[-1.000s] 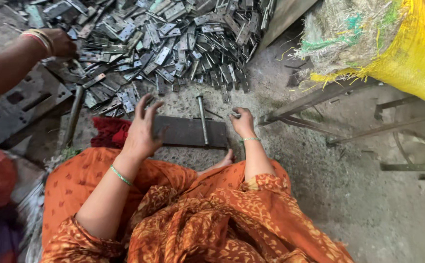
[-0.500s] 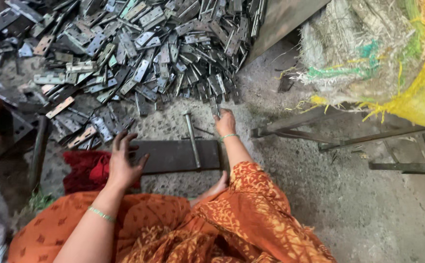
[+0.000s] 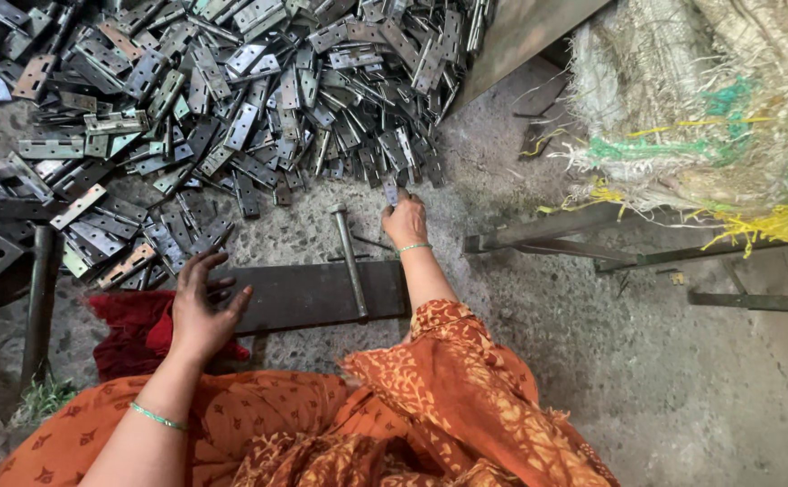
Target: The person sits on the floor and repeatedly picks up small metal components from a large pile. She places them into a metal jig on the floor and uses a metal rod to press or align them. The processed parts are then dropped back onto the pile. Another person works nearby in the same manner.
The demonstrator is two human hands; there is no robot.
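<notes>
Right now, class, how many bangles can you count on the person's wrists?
2: one green bangle on the left forearm, behind the left hand, and one on the right wrist, behind the right hand. None seem hidden.

- Heap of flat grey steel hinge plates [image 3: 231, 99]: dull silver, some rust-brown.
- Dark grey flat steel bar [image 3: 313, 293].
- Crumpled red cloth [image 3: 132, 329].
- Orange garment [image 3: 430, 406]: pale leaf print.
- Woven sack [image 3: 709, 108]: straw-beige, green and yellow strands.
- Floor [image 3: 682, 388]: speckled grey.
</notes>
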